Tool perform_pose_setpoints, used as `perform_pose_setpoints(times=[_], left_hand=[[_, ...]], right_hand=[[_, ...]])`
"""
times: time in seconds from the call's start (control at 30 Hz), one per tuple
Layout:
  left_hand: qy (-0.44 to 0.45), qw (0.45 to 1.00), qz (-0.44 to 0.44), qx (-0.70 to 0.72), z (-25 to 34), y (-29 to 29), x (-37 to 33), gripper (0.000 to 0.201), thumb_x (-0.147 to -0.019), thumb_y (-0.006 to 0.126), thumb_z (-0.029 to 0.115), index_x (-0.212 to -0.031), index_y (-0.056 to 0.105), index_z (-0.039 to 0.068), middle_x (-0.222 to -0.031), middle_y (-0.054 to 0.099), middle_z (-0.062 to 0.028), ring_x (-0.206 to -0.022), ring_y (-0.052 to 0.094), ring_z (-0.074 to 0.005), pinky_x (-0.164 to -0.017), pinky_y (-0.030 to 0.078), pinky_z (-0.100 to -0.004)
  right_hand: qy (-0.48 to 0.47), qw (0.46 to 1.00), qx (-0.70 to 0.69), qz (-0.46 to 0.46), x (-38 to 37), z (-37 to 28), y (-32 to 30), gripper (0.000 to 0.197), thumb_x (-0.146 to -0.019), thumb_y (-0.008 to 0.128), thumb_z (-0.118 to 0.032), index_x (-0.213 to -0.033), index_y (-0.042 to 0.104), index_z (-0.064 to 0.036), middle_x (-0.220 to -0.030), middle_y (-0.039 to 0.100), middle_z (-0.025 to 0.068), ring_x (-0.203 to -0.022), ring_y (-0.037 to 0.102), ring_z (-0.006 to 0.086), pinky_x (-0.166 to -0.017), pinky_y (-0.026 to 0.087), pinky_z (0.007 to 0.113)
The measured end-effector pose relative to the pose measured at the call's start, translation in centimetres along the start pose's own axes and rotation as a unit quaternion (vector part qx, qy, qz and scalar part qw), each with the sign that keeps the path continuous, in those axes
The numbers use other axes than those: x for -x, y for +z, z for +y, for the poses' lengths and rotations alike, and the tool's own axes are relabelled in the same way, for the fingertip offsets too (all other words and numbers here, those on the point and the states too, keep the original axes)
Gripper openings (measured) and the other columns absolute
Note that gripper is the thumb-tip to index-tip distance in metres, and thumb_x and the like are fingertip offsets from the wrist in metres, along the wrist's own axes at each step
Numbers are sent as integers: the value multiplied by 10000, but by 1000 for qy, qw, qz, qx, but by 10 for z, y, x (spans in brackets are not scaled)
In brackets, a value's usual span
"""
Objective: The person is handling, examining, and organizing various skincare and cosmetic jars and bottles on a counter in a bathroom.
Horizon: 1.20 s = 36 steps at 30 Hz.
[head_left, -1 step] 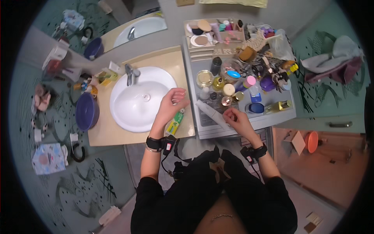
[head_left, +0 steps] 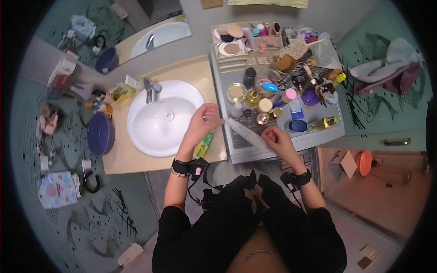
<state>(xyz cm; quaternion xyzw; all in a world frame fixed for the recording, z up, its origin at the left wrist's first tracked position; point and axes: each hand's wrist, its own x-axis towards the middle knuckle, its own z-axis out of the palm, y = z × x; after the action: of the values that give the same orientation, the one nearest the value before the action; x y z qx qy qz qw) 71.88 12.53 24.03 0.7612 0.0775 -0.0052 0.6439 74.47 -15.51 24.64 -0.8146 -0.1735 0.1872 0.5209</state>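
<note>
A long white tube [head_left: 246, 133] slants across the front left part of the grey cabinet top. My left hand [head_left: 201, 125] hovers by the counter's right edge, fingers extended and apart, its thumb tip close to the tube's upper end. Under that hand lies a green and yellow toothpaste tube [head_left: 203, 146], partly hidden. My right hand [head_left: 278, 142] is beside the white tube's lower end with fingers curled together. Whatever those fingers pinch, if anything, is hidden.
Left of my hands is a white sink [head_left: 150, 132] with a faucet [head_left: 149, 90]; a purple basin [head_left: 100, 134] stands beyond it. Bottles, jars and a glass perfume bottle [head_left: 324, 123] crowd the cabinet top [head_left: 246, 155]. A cosmetics organizer [head_left: 233, 64] stands behind.
The view has shifted slightly. My left thumb is a little nearer the white tube's upper end; the right hand stays by its lower end.
</note>
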Motion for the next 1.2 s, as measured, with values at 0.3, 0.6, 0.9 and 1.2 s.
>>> perform_pose_setpoints(times=[0.3, 0.6, 0.9, 1.2], left_hand=[[52, 993, -8, -106, -35, 53, -33, 511, -600, 746, 96, -1061, 527, 59, -966, 529, -81, -912, 520, -191, -800, 423, -296], [39, 980, 37, -190, -25, 65, -32, 387, -654, 731, 137, -997, 567, 62, -917, 578, -70, -834, 554, -177, -734, 447, -287], [84, 977, 89, -172, -14, 68, -27, 333, -695, 705, 90, -1004, 591, 36, -922, 613, -86, -805, 589, -177, -735, 473, -293], [27, 979, 142, -143, -14, 23, -35, 330, -696, 709, 55, -999, 588, 7, -862, 591, -51, -764, 543, -110, -662, 489, -230]], right_hand=[[52, 987, -47, 147, 44, 41, -35, 103, -814, 602, -105, -889, 582, -38, -570, 385, -50, -528, 320, 26, -464, 262, 187], [51, 984, -84, 150, 61, 43, -62, 325, -917, 431, -228, -681, 486, -11, -583, 413, -3, -574, 380, 68, -541, 339, 226], [85, 964, -181, 173, 89, 33, -94, 330, -920, 426, -233, -669, 453, -22, -597, 395, -25, -590, 370, 63, -552, 327, 206], [81, 873, -445, 183, 93, 26, -112, 382, -940, 312, -326, -847, 527, -24, -614, 488, 32, -534, 461, 106, -488, 374, 217]])
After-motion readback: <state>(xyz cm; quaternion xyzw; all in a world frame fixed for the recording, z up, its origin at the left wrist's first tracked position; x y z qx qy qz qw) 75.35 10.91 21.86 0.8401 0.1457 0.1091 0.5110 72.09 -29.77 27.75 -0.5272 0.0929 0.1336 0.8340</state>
